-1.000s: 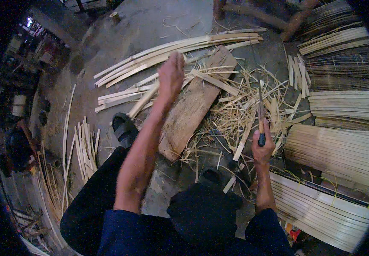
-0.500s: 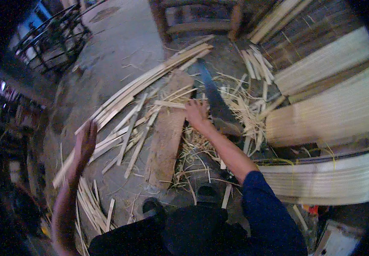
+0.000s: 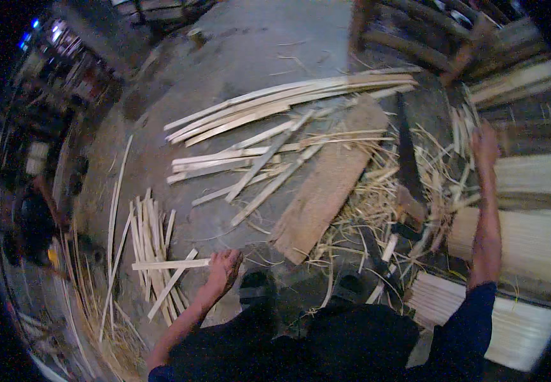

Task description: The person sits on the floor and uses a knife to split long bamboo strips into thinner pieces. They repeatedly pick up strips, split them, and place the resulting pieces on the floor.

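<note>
Low at centre-left, my left hand (image 3: 224, 267) is closed on one end of a short wooden strip (image 3: 172, 264). That strip lies across a bundle of similar short strips (image 3: 151, 235) on the floor. At the far right, my right hand (image 3: 485, 145) reaches to a small pile of short strips (image 3: 463, 130); its fingers are blurred, so a grip cannot be made out. Between the hands a reddish-brown plank (image 3: 326, 197) lies slanted on the floor. A handsaw (image 3: 409, 156) rests among shavings (image 3: 377, 204) to the plank's right.
Several long strips (image 3: 244, 114) lie across the floor beyond, with loose shorter pieces (image 3: 224, 162) nearer. Pale slatted panels (image 3: 517, 242) are stacked at the right. A wooden frame (image 3: 409, 48) stands at the back right. My sandalled feet (image 3: 256, 286) are at the plank's near end.
The view has swung left. My right hand has left the plank and moved to the strips at the right. My left hand has left the long strips and now has a short strip.
</note>
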{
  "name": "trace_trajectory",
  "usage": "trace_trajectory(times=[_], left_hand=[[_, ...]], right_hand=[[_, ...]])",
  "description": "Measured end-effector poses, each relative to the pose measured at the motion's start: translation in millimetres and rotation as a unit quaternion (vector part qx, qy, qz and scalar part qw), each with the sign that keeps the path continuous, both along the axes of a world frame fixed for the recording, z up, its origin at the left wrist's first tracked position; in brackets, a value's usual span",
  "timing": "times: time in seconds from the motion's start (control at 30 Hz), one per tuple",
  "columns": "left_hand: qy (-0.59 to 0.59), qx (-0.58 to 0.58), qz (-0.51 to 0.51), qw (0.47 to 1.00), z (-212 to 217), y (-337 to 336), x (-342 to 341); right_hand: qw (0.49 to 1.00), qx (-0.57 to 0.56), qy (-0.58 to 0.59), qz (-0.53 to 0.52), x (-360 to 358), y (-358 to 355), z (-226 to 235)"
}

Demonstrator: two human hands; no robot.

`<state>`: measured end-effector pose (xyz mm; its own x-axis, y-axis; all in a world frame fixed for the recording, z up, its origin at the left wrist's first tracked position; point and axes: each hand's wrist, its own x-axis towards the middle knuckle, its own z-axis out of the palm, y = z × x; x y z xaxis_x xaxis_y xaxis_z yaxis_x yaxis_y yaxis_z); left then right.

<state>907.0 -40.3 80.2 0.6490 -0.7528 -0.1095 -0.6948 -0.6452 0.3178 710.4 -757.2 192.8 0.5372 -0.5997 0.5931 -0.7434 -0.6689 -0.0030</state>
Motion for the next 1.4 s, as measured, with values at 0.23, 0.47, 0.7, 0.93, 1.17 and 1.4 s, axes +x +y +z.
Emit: trace_trajectory(times=[0.23, 0.47, 0.7, 0.93, 1.17, 1.4], left_hand=[[0.14, 0.056, 0.18, 0.972, -13, 51, 6], [0.12, -0.032, 0.18, 0.976, -34, 64, 22], [0.077, -0.029, 0.073, 0.994, 7, -62, 42], [0.047, -0.127, 0.019, 0.991, 22, -111, 51], [-0.043, -0.281, -0.04, 0.958, 3, -157, 85], [0.018, -0.293, 0.261, 0.92, -24, -178, 284]], right_hand=[[0.987, 0.105, 0.005, 0.121, 63, 100, -68], [0.851, 0.34, 0.086, 0.39, 191, 269, -109], [0.821, 0.082, 0.331, 0.457, 268, 364, -148], [0.807, 0.12, 0.205, 0.541, 286, 364, -106], [0.878, 0.171, 0.003, 0.448, 278, 342, -53], [0.924, 0.315, 0.114, 0.183, 216, 315, -40]])
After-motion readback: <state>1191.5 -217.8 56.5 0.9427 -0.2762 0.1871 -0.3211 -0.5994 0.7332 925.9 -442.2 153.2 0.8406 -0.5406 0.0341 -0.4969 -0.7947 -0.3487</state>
